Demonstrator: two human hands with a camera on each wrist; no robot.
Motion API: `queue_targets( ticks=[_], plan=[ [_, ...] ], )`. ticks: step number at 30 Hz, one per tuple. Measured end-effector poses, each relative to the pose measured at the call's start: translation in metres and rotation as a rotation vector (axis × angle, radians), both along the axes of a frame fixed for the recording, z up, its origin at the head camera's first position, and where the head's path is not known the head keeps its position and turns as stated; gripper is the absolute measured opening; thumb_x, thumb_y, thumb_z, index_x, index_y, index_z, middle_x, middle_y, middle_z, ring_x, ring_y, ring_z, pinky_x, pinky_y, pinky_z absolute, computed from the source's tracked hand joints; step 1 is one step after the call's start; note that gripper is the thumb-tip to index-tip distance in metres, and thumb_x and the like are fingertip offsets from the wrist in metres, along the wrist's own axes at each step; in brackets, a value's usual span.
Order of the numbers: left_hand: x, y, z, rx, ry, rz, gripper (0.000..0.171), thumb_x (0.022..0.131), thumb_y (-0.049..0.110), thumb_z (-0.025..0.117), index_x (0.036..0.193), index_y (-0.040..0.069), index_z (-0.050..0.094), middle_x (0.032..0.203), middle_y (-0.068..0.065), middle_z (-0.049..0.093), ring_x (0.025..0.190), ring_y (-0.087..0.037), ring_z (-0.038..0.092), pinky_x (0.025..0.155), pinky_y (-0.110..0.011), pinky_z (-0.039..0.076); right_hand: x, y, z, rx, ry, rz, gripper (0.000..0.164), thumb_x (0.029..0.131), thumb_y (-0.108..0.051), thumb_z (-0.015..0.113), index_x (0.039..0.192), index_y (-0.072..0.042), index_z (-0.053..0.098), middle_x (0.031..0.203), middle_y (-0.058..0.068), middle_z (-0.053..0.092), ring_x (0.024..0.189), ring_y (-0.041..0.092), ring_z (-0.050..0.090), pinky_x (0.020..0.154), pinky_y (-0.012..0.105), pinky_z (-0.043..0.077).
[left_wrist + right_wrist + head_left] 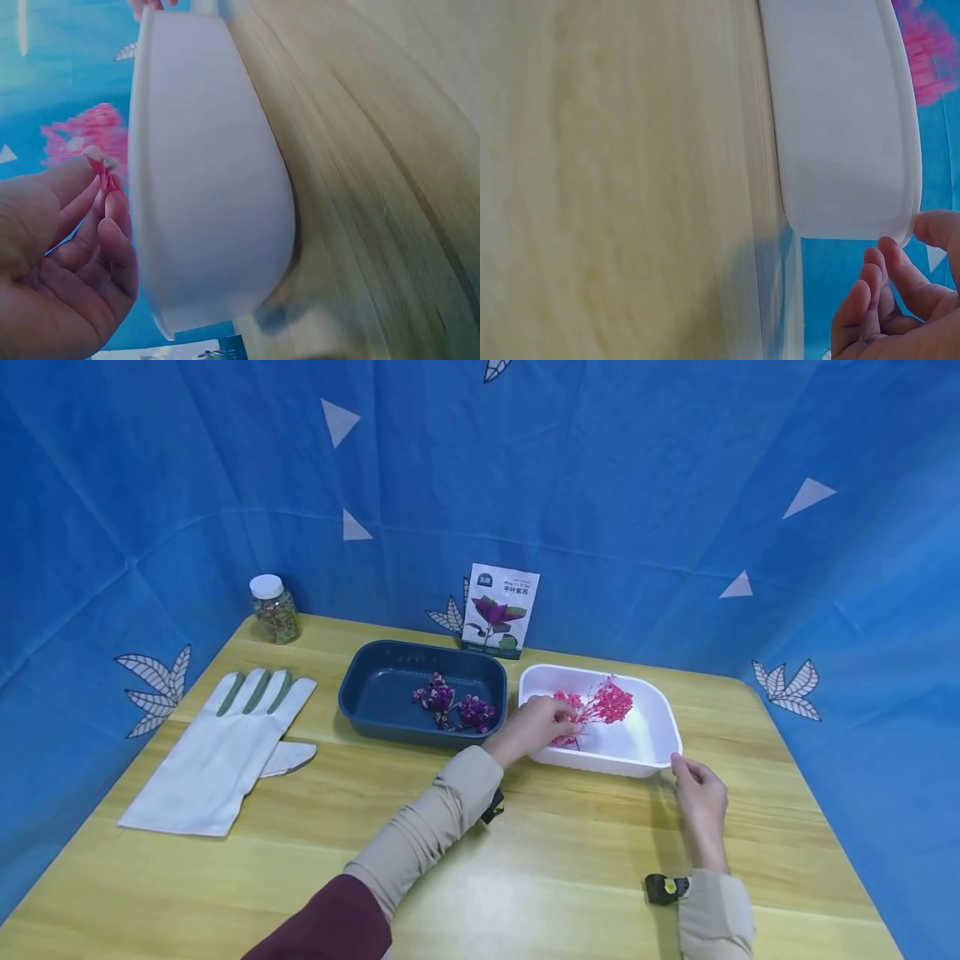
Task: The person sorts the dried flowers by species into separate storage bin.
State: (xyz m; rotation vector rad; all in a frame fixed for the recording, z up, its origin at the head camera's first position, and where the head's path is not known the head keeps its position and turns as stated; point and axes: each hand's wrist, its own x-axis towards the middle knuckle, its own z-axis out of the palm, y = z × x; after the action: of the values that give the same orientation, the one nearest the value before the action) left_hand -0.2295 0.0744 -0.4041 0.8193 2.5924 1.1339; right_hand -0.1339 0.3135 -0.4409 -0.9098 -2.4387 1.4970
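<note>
In the head view a white plastic tub (600,763) stands at the right of the table. My left hand (534,727) reaches over its left end and pinches a sprig of pink dried flowers (613,700) between thumb and fingertips. The left wrist view shows that pinch close up, with the blurred pink blossoms (86,131) beyond the fingers and above the rim. At the tub's near right corner, my right hand (703,797) grips the rim between thumb and forefinger, as the right wrist view also shows. More pink blossoms lie partly hidden behind the left hand.
Left of the white tub is a dark blue tub (378,722) with purple dried flowers (438,695). A seed packet (498,610) leans against the blue curtain behind. Farther left are white gloves (217,756) with green stripes and a lidded jar (276,612).
</note>
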Motion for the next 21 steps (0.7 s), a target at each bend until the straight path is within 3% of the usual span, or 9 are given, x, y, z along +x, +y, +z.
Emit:
queue_targets(
  ticks=[4, 7, 15, 21],
  plan=[
    [-0.002, -0.003, -0.001, -0.007, -0.003, 0.026, 0.026, 0.094, 0.018, 0.060, 0.116, 0.006, 0.068, 0.105, -0.004, 0.069, 0.083, -0.009, 0.057, 0.077, -0.017, 0.046, -0.001, 0.000, 0.000, -0.008, 0.000, 0.006, 0.067, 0.095, -0.053, 0.043, 0.135, 0.001, 0.048, 0.132, 0.020, 0.050, 0.115, 0.027, 0.046, 0.089, 0.033, 0.040],
    [-0.002, -0.006, 0.000, 0.003, -0.004, 0.024, 0.026, 0.095, 0.019, 0.059, 0.117, 0.007, 0.067, 0.108, -0.004, 0.069, 0.089, -0.010, 0.061, 0.082, -0.019, 0.048, -0.002, 0.000, 0.001, 0.007, 0.002, 0.007, 0.066, 0.096, -0.052, 0.043, 0.134, 0.002, 0.048, 0.131, 0.021, 0.051, 0.112, 0.026, 0.046, 0.085, 0.031, 0.040],
    [0.002, -0.014, 0.000, 0.029, -0.038, 0.036, 0.026, 0.096, 0.019, 0.057, 0.117, 0.008, 0.067, 0.109, -0.002, 0.068, 0.101, -0.012, 0.061, 0.088, -0.022, 0.047, -0.002, 0.003, 0.002, 0.029, 0.008, 0.004, 0.067, 0.096, -0.052, 0.042, 0.133, 0.004, 0.049, 0.127, 0.021, 0.052, 0.107, 0.025, 0.048, 0.080, 0.028, 0.040],
    [0.009, -0.025, -0.003, 0.072, -0.084, 0.056, 0.028, 0.097, 0.021, 0.056, 0.119, 0.008, 0.067, 0.106, -0.003, 0.068, 0.097, -0.012, 0.060, 0.083, -0.023, 0.049, -0.002, 0.004, 0.003, 0.026, -0.001, 0.002, 0.067, 0.096, -0.051, 0.041, 0.134, 0.003, 0.048, 0.129, 0.021, 0.052, 0.110, 0.026, 0.047, 0.080, 0.028, 0.041]
  ],
)
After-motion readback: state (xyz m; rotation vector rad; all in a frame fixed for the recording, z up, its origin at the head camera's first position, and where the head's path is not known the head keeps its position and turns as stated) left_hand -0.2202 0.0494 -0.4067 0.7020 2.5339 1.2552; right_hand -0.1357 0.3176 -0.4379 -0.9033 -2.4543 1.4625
